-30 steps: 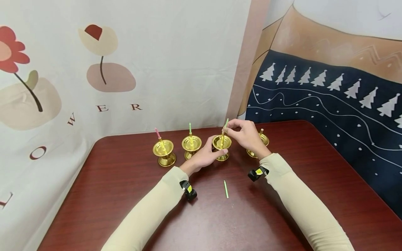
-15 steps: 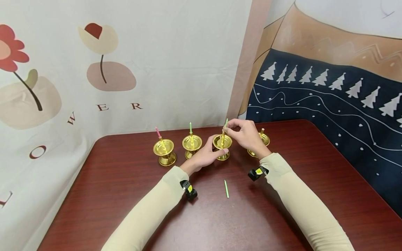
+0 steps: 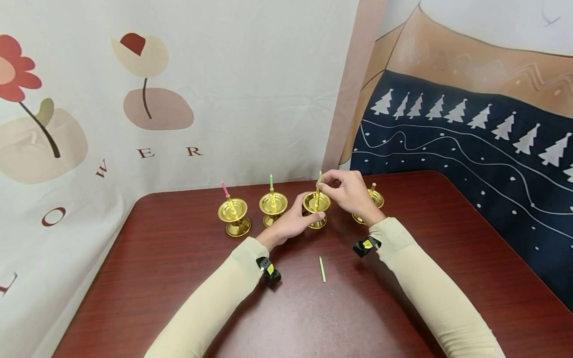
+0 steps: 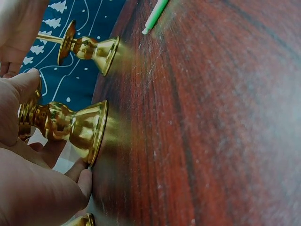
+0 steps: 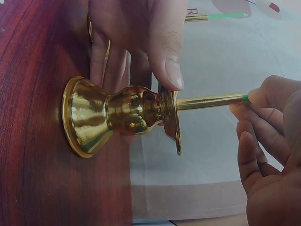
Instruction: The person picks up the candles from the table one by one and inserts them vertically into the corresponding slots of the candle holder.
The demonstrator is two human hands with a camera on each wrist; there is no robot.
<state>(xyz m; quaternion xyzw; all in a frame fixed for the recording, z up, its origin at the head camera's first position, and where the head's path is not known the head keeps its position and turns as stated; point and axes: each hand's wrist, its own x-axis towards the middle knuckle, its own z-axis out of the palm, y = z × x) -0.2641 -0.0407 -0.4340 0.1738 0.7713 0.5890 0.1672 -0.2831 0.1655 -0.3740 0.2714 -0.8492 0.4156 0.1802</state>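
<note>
A brass candle holder [image 3: 317,203] stands on the table, its tube upright. My left hand [image 3: 293,221] grips it from the left, with the thumb on the dish rim and fingers behind the stem. Between thumb and fingertips my right hand [image 3: 351,194] pinches a thin green candle [image 3: 320,176]. In the right wrist view, a bit of green candle [image 5: 245,98] shows at the mouth of the brass tube [image 5: 211,101], right at the fingertips. Most of that candle is hidden there by the hand. Another green candle [image 3: 322,269] lies on the table in front of the holder.
To the left stand a holder with a green candle [image 3: 271,183] and one with a pink candle [image 3: 225,189] that leans. Right of my hands, a holder [image 3: 373,199] with a bare tube is partly hidden. Printed cloth [image 3: 250,124] hangs behind the table [image 3: 179,278].
The green candle in my right hand has gone from tilted right to nearly upright over the tube. My left hand keeps its grip on the holder.
</note>
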